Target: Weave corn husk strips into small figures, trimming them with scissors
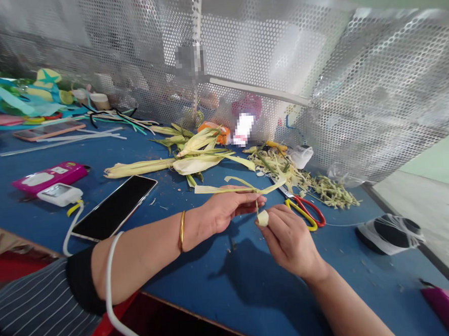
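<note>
My left hand (227,206), a gold bangle at its wrist, pinches pale corn husk strips (218,189) that cross above its fingers. My right hand (292,240), just to the right and lower, has its fingers closed on a small cream husk piece (263,218). A thin length of husk runs between the two hands. Both hands are raised over the blue table, and their shadow falls below. Beyond them lies a pile of whole corn husks (199,162). Scissors (305,211) with red and yellow handles rest open beside my right hand.
Husk scraps (332,189) are heaped behind the scissors. A wrapped thread spool (390,234) stands right. A black phone (115,207), a white device (60,194) and a magenta box (50,177) lie left. A white cable (109,296) crosses my left arm. Perforated sheeting (247,50) closes the back.
</note>
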A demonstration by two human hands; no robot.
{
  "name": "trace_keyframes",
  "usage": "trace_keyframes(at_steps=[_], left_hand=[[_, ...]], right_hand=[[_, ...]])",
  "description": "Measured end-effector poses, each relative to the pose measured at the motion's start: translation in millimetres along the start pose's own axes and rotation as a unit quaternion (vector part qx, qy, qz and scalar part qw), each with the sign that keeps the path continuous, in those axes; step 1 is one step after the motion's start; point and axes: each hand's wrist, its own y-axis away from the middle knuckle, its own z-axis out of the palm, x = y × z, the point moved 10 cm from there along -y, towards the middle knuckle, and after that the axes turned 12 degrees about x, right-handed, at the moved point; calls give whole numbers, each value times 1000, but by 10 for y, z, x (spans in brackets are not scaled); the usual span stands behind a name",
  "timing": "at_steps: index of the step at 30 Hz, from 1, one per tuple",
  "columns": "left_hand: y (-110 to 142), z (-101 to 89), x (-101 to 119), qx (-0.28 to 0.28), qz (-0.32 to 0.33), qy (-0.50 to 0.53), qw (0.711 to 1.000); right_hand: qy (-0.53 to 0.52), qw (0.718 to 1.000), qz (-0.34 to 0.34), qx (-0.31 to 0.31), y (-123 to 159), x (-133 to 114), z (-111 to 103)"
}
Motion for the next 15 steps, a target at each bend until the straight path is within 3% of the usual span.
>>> trace_keyframes(at_steps=[9,12,15], left_hand=[[-45,-37,10,2,-2,-7,1000],[-51,-28,55,-8,5,-9,1000],[-13,41,1,-40,-22,-28,999]], right_hand=[[-9,998,-29,-46,21,-88,88],[37,998,30,50,-15,69,-153],[161,971,123,124,25,343,-367]])
